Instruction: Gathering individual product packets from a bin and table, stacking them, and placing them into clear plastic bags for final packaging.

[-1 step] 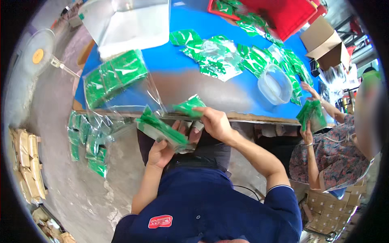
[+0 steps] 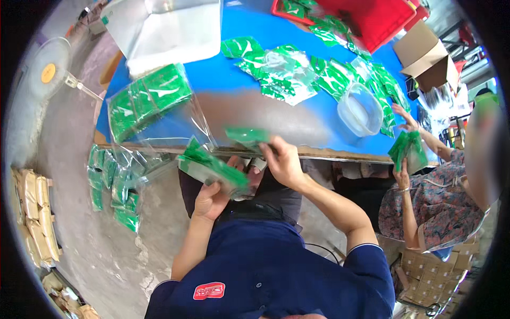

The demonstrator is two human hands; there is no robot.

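Observation:
My left hand (image 2: 211, 201) is closed round a stack of green-and-clear plastic packets (image 2: 210, 166), held in front of my lap just off the table's near edge. In my right hand (image 2: 285, 162), a single green packet (image 2: 245, 136) is pinched between thumb and fingers. This packet is smeared by motion and sits just above the far end of the stack, over the table edge. To the left, a clear plastic bag full of green packets (image 2: 151, 101) lies on the blue table (image 2: 241, 82).
Loose green packets (image 2: 279, 72) are spread over the table's far side, with a clear plastic tub (image 2: 361, 111) beside them. A white bin (image 2: 175, 40) and a red crate (image 2: 372, 24) stand behind. At right, a co-worker's hand (image 2: 402, 174) holds green packets. Bagged packets (image 2: 119, 186) hang at lower left.
My right hand has shifted slightly to the right and up, and its packet has swung flatter. The stack in my left hand has barely moved.

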